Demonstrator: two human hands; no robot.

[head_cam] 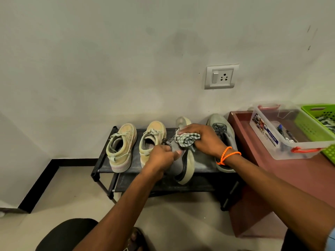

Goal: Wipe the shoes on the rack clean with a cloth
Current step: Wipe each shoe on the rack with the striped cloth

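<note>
A low black shoe rack [101, 165] stands against the wall. On its top shelf sit two tan sneakers [121, 147] [151, 140] at the left and a grey sneaker [223, 134] at the right. Between them a second grey sneaker [183, 165] is tilted on its side, its pale sole facing right. My left hand [160, 158] grips this shoe at its collar. My right hand [203, 138] holds a checked cloth [187, 140] bunched against the shoe's upper. An orange band circles my right wrist.
A reddish-brown table [299, 171] stands right of the rack, carrying a clear plastic box [282, 131] and a green basket [319, 124]. A wall socket [221, 77] is above the rack. Pale floor lies in front, with my knees at the bottom edge.
</note>
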